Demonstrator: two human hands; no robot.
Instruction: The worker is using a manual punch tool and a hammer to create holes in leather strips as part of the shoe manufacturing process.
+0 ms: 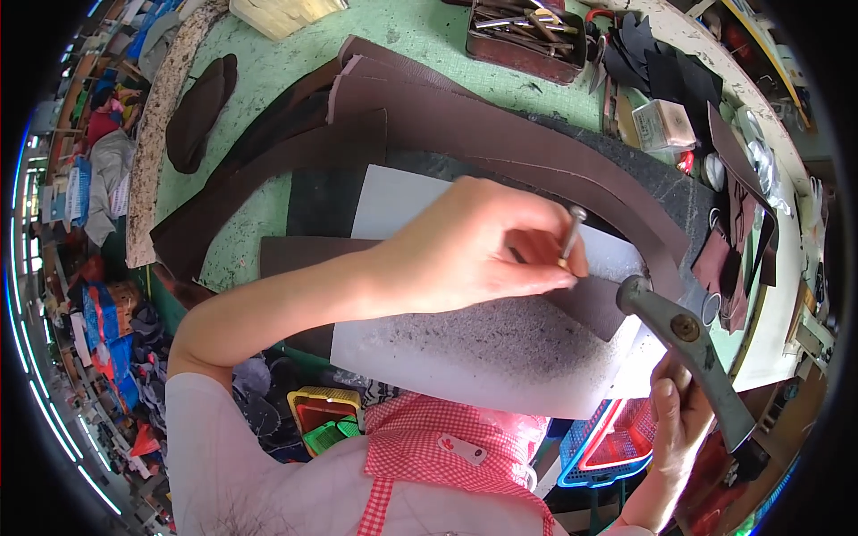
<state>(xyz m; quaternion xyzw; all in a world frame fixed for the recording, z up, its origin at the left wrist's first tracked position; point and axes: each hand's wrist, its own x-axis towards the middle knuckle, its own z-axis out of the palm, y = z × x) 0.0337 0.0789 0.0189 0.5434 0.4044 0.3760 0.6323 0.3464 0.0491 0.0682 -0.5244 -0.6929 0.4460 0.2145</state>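
My left hand (487,241) reaches across a white board (393,201), its thumb and fingers pinched on a slim metal punch (575,230). The punch stands nearly upright above a dark brown leather strip (594,308) that lies across the board. Its lower tip is hidden by the fingertips, so I cannot tell if it touches the leather. On the right, my right hand (677,406) grips a hammer (706,357) by its handle, mostly hidden below the grey metal head. The round hammer face is near the strip's right end, apart from the punch.
Long curved brown leather pieces (500,147) lie beyond the board. A tin of tools (527,40) stands at the back, with scissors (601,67) and black scraps (666,67) beside it. Blue and red baskets (599,447) are below the table's front edge.
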